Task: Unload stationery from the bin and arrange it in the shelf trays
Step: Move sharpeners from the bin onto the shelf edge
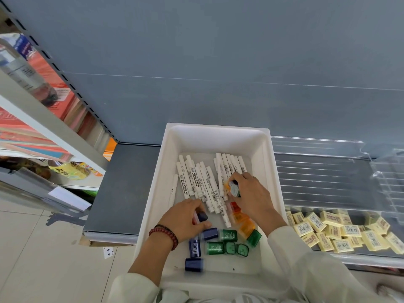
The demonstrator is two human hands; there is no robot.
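Observation:
A white plastic bin [172, 136] sits on the grey shelf. Inside lie several white marker pens [196, 182] and several small blue [194, 248], green [215, 247] and orange [244, 226] sharpener-like cases. My left hand [185, 217], with a red bead bracelet at the wrist, grips a dark blue case near the pens' lower ends. My right hand [251, 197] grips a small bundle of orange and grey-green cases over the pens. To the right stands a clear shelf tray [317, 171] with ribbed dividers.
Several yellow erasers [341, 228] with barcodes lie in the clear tray section at the right. At the left, a neighbouring shelf unit [43, 127] holds bottles and red packs. Bare grey shelf surface [122, 186] lies left of the bin. Tiled floor below left.

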